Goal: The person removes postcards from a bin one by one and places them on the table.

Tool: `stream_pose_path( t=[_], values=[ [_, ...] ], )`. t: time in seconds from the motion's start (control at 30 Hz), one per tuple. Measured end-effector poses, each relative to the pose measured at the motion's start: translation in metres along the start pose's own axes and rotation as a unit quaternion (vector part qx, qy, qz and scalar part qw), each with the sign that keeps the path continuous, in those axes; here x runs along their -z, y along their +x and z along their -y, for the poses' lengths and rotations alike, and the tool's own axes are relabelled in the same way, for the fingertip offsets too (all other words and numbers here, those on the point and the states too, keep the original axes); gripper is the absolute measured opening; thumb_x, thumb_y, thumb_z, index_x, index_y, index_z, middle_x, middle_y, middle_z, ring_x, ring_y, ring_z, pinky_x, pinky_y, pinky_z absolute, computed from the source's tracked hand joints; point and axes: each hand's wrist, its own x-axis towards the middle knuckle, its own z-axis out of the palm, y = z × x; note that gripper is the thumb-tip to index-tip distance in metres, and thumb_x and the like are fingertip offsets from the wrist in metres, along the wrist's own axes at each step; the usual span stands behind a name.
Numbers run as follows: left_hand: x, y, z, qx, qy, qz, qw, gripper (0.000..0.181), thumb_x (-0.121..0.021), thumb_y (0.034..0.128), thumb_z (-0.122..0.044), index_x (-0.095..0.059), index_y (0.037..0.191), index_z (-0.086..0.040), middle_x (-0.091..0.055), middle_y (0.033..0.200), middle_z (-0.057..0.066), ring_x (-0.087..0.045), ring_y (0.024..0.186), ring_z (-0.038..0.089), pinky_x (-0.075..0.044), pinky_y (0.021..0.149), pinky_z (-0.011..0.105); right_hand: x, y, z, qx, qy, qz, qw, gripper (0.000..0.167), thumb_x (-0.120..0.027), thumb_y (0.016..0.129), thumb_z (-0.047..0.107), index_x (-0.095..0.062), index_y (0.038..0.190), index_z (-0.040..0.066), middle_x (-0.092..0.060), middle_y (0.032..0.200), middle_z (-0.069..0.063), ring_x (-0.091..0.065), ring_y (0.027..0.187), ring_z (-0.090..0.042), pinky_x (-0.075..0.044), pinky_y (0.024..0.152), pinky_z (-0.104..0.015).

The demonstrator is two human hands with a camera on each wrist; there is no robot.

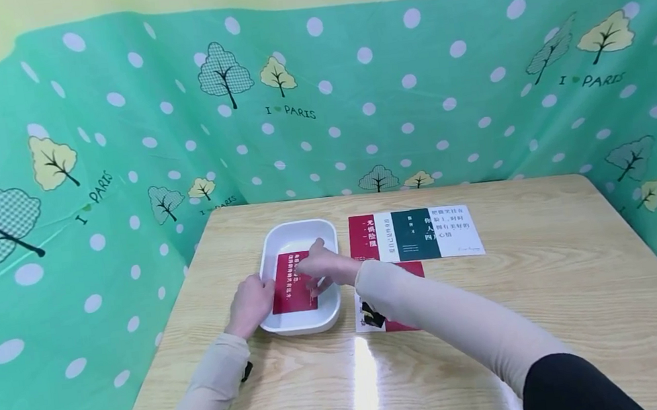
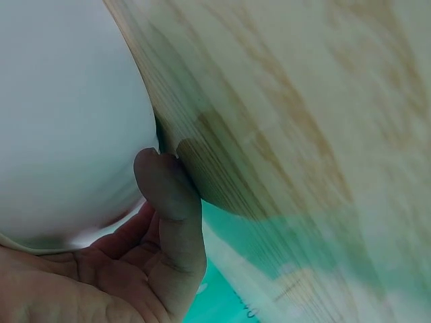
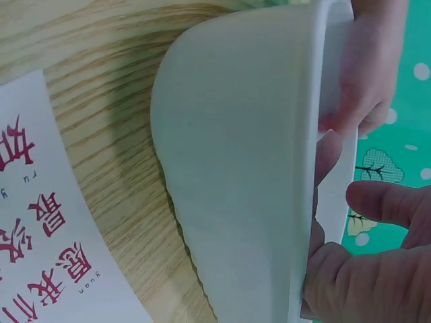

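A white plastic basin (image 1: 307, 322) stands on the table, with a red card (image 1: 291, 292) bearing white characters lying inside it. My left hand (image 1: 252, 304) grips the basin's left rim. In the left wrist view that thumb (image 2: 174, 188) lies against the outer wall. My right hand (image 1: 325, 266) reaches over the right rim, above the red card and partly covering it. Its thumb and fingers (image 3: 333, 269) are spread apart in the right wrist view. Whether the fingertips touch the card cannot be told, as the basin wall hides them.
To the basin's right lies a row of printed cards, among them a red one (image 1: 364, 243), a dark green one (image 1: 416, 235) and a white one (image 1: 459, 234). Nearer, more cards (image 1: 413, 268) lie partly under my right forearm. A polka-dot curtain (image 1: 350, 128) borders the wooden table (image 1: 524, 264).
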Motion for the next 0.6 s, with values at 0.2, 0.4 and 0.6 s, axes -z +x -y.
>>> stream_pose_path(
  t=[0.2, 0.4, 0.6],
  values=[
    [-0.001, -0.001, 0.000, 0.006, -0.007, 0.005, 0.9999, 0.036, -0.044, 0.1084, -0.020, -0.063, 0.113, 0.010, -0.069, 0.091, 0.020, -0.070, 0.073, 0.026, -0.063, 0.061, 0.037, 0.001, 0.006, -0.005, 0.008, -0.006, 0.014, 0.9999, 0.101, -0.067, 0.098, 0.008, 0.009, 0.163, -0.003, -0.056, 0.127, -0.029, -0.070, 0.090, -0.036, -0.064, 0.071, -0.039],
    [-0.001, -0.001, -0.001, 0.010, -0.010, 0.009, 0.9999, 0.035, -0.043, 0.1092, -0.021, -0.063, 0.109, 0.007, -0.066, 0.086, 0.017, -0.067, 0.071, 0.025, -0.060, 0.060, 0.035, 0.007, 0.009, -0.006, 0.017, 0.019, 0.032, 0.9992, 0.085, -0.066, 0.097, 0.003, -0.008, 0.159, -0.008, -0.054, 0.125, -0.026, -0.068, 0.079, -0.029, -0.064, 0.074, -0.041],
    [0.000, -0.001, -0.004, 0.012, -0.003, 0.010, 0.9999, 0.036, -0.044, 0.1095, -0.022, -0.063, 0.111, 0.008, -0.067, 0.087, 0.016, -0.067, 0.073, 0.025, -0.060, 0.061, 0.035, 0.016, 0.010, -0.007, 0.017, 0.075, 0.062, 0.9951, 0.082, -0.064, 0.099, 0.001, -0.010, 0.160, -0.007, -0.052, 0.136, -0.033, -0.068, 0.080, -0.028, -0.063, 0.084, -0.044]
  ],
)
